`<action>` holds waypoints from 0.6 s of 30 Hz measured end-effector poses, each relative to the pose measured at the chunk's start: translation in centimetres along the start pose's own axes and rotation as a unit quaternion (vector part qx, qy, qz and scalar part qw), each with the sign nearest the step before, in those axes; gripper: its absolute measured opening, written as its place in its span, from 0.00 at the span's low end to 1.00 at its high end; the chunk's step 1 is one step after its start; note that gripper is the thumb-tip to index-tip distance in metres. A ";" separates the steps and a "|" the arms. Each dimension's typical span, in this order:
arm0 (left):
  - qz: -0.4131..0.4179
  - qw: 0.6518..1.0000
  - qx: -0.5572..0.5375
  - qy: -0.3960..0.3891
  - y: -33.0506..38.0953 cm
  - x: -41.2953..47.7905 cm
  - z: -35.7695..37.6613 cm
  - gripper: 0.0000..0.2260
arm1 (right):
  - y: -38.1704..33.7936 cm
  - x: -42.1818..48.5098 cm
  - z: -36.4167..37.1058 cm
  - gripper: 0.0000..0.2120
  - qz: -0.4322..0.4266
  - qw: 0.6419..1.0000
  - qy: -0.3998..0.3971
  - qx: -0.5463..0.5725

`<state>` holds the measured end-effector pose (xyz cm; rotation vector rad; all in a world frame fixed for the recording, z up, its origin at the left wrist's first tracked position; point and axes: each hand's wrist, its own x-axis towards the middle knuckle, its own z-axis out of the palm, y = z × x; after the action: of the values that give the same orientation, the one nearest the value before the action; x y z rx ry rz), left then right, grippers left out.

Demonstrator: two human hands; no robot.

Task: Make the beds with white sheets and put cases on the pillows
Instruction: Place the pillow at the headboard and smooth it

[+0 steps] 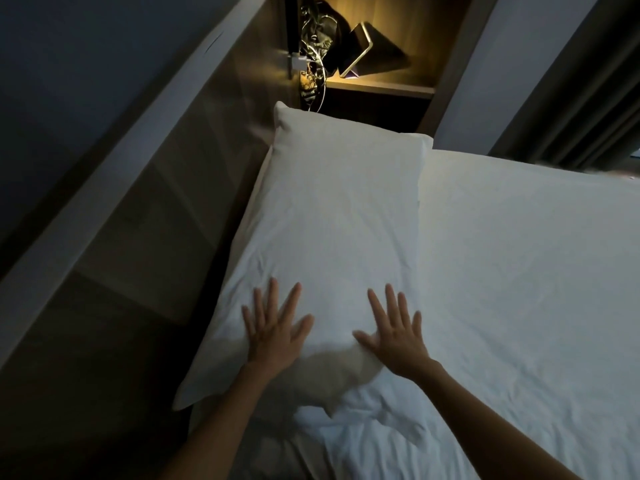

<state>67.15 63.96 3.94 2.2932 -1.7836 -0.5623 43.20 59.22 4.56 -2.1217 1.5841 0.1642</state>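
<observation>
A white pillow in its case (332, 216) lies along the head of the bed, against the dark wooden headboard (145, 244). My left hand (273, 332) rests flat on the pillow's near end, fingers spread, holding nothing. My right hand (398, 332) lies flat beside it on the same end, fingers also apart. The white sheet (526, 265) covers the mattress to the right and is wrinkled just below the pillow's near edge.
A lit wooden bedside shelf (381, 84) stands beyond the pillow, holding a tablet-like device (367, 46), tangled cables and a dark bag. Grey curtains (581, 98) hang at the far right. A pale ledge tops the headboard on the left.
</observation>
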 end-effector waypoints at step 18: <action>0.039 0.996 -0.002 -0.082 4.5 3.6 -4.8 0.26 | -3.4 0.5 -5.3 0.24 -0.038 0.989 0.129 0.064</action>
<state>65.83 58.97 9.28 2.2212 -1.9320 -0.7607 45.56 57.16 10.03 -2.1659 1.6028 -0.2420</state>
